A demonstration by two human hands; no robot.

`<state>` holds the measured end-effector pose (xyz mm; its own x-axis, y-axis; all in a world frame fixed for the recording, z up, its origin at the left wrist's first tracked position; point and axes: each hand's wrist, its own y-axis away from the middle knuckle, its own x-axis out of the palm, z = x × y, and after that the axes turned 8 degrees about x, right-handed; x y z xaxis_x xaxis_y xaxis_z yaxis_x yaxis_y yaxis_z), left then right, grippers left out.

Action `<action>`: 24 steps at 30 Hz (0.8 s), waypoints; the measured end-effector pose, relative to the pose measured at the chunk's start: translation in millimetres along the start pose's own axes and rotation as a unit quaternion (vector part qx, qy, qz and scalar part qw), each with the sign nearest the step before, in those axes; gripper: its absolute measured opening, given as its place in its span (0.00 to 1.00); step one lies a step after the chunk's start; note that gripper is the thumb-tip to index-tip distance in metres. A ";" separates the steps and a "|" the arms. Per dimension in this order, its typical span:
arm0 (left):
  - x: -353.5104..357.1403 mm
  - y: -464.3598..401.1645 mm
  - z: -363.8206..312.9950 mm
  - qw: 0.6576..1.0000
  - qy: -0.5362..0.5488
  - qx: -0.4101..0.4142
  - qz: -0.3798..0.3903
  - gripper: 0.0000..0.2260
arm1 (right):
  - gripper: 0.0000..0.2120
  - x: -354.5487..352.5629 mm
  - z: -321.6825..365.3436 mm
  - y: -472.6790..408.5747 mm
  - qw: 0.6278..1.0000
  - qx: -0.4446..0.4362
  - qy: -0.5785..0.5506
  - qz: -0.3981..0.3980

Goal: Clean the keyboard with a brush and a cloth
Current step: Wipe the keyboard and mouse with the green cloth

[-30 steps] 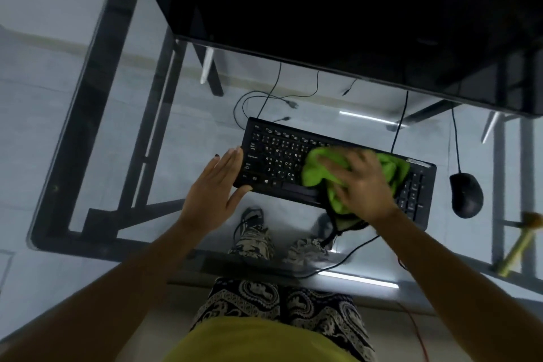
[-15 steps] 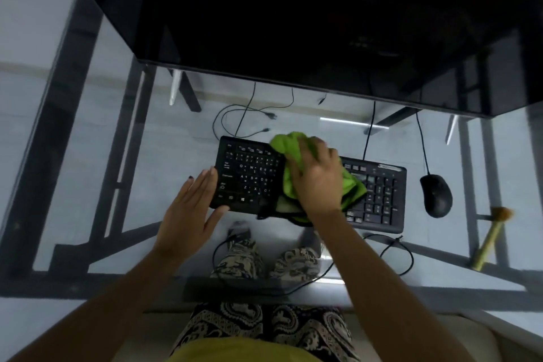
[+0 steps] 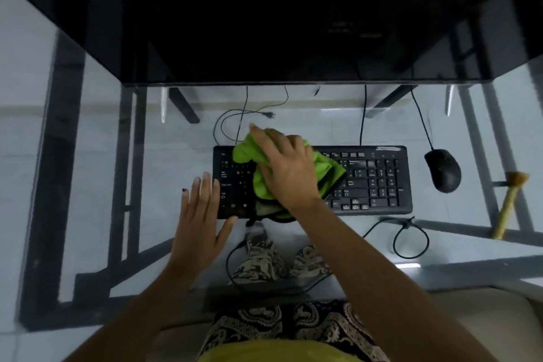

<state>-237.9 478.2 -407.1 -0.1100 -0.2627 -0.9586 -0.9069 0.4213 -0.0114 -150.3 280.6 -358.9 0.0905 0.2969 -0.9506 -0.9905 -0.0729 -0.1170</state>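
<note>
No text can be read with certainty. White legends are seen on the keys of the keyboard (image 3: 371, 182), to the right of the right hand (image 3: 286, 169) and on the keys between it and the left hand (image 3: 202, 214), but all are too blurred and small to be made out. A pale label strip is noted at the keyboard's far right corner, well beyond the right hand; its wording is illegible.
</note>
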 end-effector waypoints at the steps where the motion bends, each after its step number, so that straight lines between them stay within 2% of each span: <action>1: -0.6 -4.1 -1.6 0.999 -0.028 0.034 0.000 0.31 | 0.25 -9.0 -17.9 1.4 1.000 0.023 0.010 -0.013; 4: 1.8 -23.3 -9.2 0.984 -0.082 0.159 0.002 0.26 | 0.18 -30.2 -92.4 14.4 0.985 0.151 0.060 -0.059; 7: 7.0 -36.5 -12.7 0.974 -0.091 0.206 0.001 0.24 | 0.17 -28.5 -114.9 26.3 0.961 0.256 0.053 -0.087; 9: 8.5 -36.6 -10.4 0.974 -0.090 0.206 0.009 0.24 | 0.17 -11.6 -80.0 21.9 0.965 0.240 0.045 -0.098; 13: 10.6 -35.5 -5.0 0.975 -0.085 0.206 -0.016 0.22 | 0.20 15.9 2.0 10.8 0.992 0.111 0.010 -0.058; 16: 11.2 -35.5 -7.9 0.976 -0.079 0.200 -0.015 0.24 | 0.19 1.1 -32.3 11.4 0.995 0.081 0.018 -0.053; 18: 11.5 -37.1 -9.6 0.976 -0.079 0.202 -0.013 0.24 | 0.18 -13.3 -82.4 19.2 0.990 0.121 0.042 -0.066; 21: 11.7 -39.0 -12.1 0.977 -0.079 0.197 -0.007 0.24 | 0.18 -28.6 -143.6 27.6 0.966 0.233 0.057 -0.098; 24: 11.5 -37.3 -11.4 0.978 -0.079 0.193 -0.006 0.24 | 0.19 -16.3 -117.4 21.1 0.944 0.305 0.052 -0.110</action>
<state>-210.0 449.6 -414.4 -0.0087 -0.1457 -0.9893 -0.6836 0.7229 -0.1005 -160.5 162.4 -379.7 0.2796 0.1431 -0.9494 -0.8188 0.5519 -0.1580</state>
